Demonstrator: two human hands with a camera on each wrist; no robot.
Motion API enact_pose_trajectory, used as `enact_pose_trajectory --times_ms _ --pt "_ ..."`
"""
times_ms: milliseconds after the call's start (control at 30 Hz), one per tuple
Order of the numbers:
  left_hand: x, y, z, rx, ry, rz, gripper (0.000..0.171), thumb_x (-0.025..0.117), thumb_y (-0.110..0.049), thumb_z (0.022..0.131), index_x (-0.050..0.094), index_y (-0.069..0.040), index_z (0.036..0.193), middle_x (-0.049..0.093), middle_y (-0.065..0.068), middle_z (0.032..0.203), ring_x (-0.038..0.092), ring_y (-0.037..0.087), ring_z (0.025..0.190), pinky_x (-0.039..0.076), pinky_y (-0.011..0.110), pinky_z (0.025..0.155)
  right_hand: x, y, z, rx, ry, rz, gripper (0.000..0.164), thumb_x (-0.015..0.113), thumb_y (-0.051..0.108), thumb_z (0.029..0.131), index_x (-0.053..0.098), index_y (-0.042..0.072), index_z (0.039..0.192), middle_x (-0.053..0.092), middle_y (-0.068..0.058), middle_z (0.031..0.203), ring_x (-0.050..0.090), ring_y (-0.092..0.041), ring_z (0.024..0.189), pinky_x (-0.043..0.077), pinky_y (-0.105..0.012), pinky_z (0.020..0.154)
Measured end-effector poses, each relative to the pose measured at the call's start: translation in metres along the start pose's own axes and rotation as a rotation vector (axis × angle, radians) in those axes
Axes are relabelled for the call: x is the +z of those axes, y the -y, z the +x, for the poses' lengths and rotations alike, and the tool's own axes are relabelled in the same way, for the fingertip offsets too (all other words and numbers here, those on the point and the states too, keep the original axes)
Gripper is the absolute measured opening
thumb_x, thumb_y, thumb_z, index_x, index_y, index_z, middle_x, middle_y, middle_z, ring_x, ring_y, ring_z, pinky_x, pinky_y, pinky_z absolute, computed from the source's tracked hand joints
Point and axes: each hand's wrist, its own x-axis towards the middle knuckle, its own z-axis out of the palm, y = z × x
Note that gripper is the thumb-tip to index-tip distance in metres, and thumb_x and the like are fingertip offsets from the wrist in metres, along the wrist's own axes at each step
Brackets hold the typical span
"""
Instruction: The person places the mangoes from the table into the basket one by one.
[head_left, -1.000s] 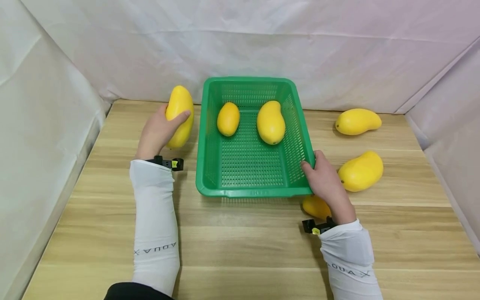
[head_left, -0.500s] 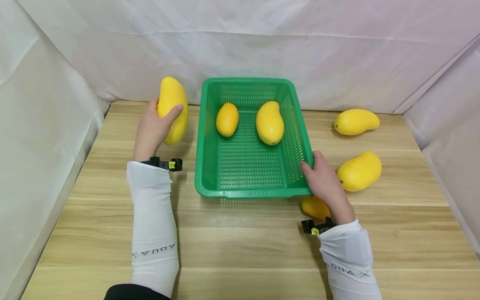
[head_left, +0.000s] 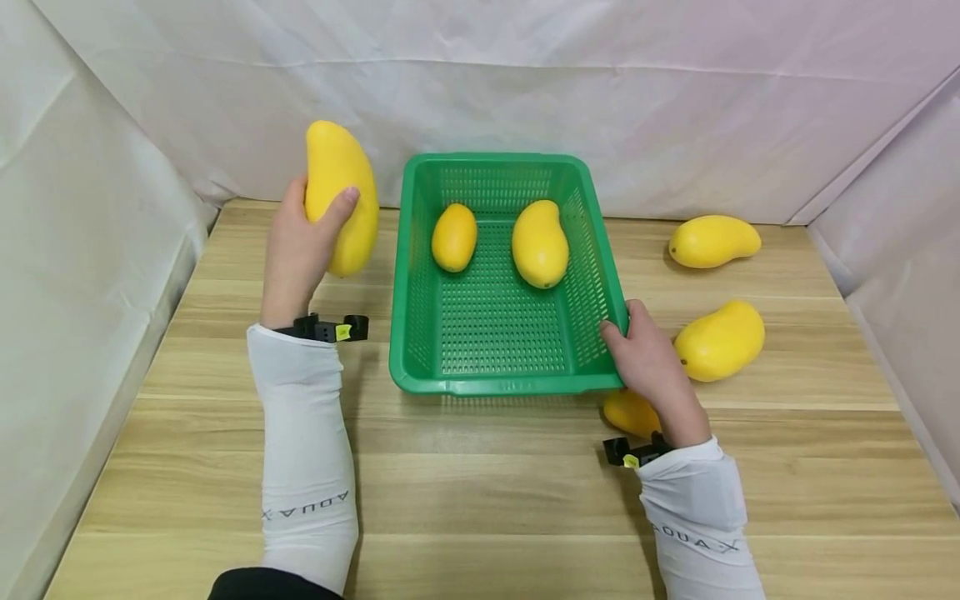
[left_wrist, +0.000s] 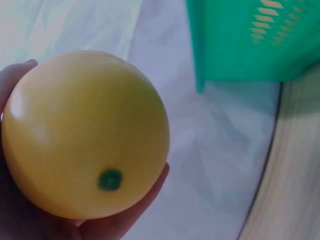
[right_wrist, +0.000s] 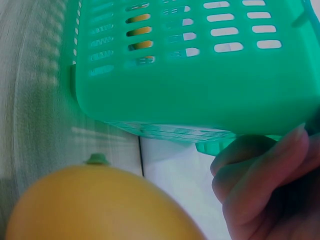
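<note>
My left hand (head_left: 296, 242) grips a large yellow mango (head_left: 341, 200) to the left of the basket, raised off the table. In the left wrist view the mango (left_wrist: 90, 135) is seen end-on, its dark green stem spot facing the camera. With thumb inside and fingers outside, my right hand (head_left: 652, 358) holds the right rim of a green plastic basket (head_left: 510, 385) near its front corner. Inside the basket lie a small orange-yellow mango (head_left: 454, 238) and a larger yellow mango (head_left: 540, 245).
Two yellow mangoes, one at the back (head_left: 715, 242) and one nearer (head_left: 722, 342), lie right of the basket. A smaller orange mango (head_left: 632, 414) sits partly hidden under my right wrist. White cloth (head_left: 510, 92) hangs behind the wooden table (head_left: 480, 500).
My left hand has lifted the mango upward and slightly left, away from the basket. The right hand and the basket have stayed in place.
</note>
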Motion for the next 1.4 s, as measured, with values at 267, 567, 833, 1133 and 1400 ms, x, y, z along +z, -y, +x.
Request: enact_pose_trajectory --times_ms 267,567,833,1133,1400 --pt "0.003 -0.022 -0.013 0.105 -0.041 -0.202 0.051 0.060 -0.049 0.083 0.048 -0.024 0.126 0.052 0.001 0.098 0.052 0.018 0.083 0.042 0.032 0.071 -0.001 -0.001 -0.001 0.001 -0.007 0.002 0.041 0.034 0.034 0.098 0.033 0.002 0.124 0.053 -0.017 0.099 0.058 -0.025 0.074 0.048 -0.030 0.058" --pt "0.010 -0.048 -0.032 0.228 -0.028 -0.332 0.046 0.061 -0.040 0.084 0.048 -0.023 0.125 0.052 0.003 0.099 0.052 0.021 0.085 0.043 0.032 0.073 -0.002 0.000 -0.003 -0.003 -0.010 -0.002 0.044 0.034 0.035 0.098 0.033 0.000 0.125 0.052 -0.017 0.101 0.057 -0.023 0.075 0.047 -0.029 0.060" --pt "0.025 -0.070 -0.046 0.312 0.035 -0.429 0.049 0.060 -0.036 0.084 0.044 -0.018 0.127 0.053 0.006 0.097 0.053 0.023 0.083 0.045 0.031 0.072 -0.002 -0.001 -0.004 0.006 -0.015 0.005 0.043 0.034 0.035 0.098 0.032 0.002 0.126 0.053 -0.017 0.101 0.057 -0.024 0.076 0.047 -0.030 0.060" --pt "0.036 -0.082 -0.058 0.350 0.085 -0.388 0.051 0.060 -0.034 0.085 0.044 -0.017 0.130 0.054 0.006 0.100 0.052 0.023 0.084 0.044 0.032 0.072 -0.001 -0.003 -0.003 0.018 -0.010 0.008 0.042 0.035 0.035 0.098 0.032 0.003 0.126 0.053 -0.016 0.102 0.057 -0.024 0.076 0.048 -0.030 0.060" --pt "0.050 -0.085 -0.064 0.331 0.129 -0.277 0.057 0.062 -0.033 0.085 0.040 -0.017 0.135 0.055 0.007 0.103 0.054 0.020 0.084 0.048 0.033 0.069 0.001 0.000 0.000 0.016 0.007 0.016 0.040 0.035 0.034 0.098 0.032 0.005 0.126 0.053 -0.015 0.100 0.057 -0.024 0.075 0.048 -0.030 0.059"
